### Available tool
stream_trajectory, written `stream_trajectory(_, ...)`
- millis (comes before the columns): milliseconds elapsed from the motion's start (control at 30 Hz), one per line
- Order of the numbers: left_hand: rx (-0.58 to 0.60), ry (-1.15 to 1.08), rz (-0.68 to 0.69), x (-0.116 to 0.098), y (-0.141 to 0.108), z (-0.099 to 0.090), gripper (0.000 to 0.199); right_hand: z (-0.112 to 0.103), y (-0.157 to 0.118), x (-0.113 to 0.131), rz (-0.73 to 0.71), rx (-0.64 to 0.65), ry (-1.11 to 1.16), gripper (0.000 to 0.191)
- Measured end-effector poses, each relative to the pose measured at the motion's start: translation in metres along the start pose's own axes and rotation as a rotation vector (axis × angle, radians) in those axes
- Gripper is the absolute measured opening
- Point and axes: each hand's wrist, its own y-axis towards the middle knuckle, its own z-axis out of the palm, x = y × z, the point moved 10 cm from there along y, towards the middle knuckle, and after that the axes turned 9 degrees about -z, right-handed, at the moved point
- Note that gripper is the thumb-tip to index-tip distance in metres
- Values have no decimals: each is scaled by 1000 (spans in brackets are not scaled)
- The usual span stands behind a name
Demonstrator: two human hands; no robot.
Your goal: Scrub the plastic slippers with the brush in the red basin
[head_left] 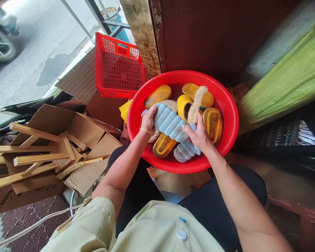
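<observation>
A light blue slipper (168, 120) is held sole up over a red basin (182, 168). My left hand (147, 120) is closed on one end of it. My right hand (198, 134) is closed around a scrub brush (198, 101) with pale bristles pointing up, and its thumb touches the slipper's other end. Beneath lie another light blue slipper (185, 152) and a yellow slipper (183, 106) with its opening up. Several yellow-brown soles show around them, one a slipper (213, 126) beside my right hand. A pale slipper is partly hidden under the held one.
Behind the basin to the left stands a red plastic crate (120, 70). Cardboard boxes (94, 154) and a wooden stool (57, 154) on its side crowd the left. A green cloth (286, 77) hangs at the right. A dark red panel (204, 35) rises behind the basin.
</observation>
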Motion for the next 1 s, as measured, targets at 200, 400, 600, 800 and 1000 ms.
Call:
stream_trajectory(200, -149, 518, 397, -50, -1, -2, 55, -22, 15, 1, 65, 121, -491, 73)
stream_trajectory(400, -85, 1332, 714, -44, -27, 48, 64, -21, 6, -18, 192, 489, -861, 65)
stream_trajectory(600, 58, 1733, 502, 14, -12, 67, 86, 10, -7, -18, 205, 647, -864, 66)
stream_trajectory(800, 66, 1879, 379, 42, -4, 75, 87, 30, -11, -13, 215, 693, -919, 65)
stream_trajectory(1000, 32, 1896, 346, 46, 4, 74, 88, 30, -14, -6, 206, 688, -944, 65)
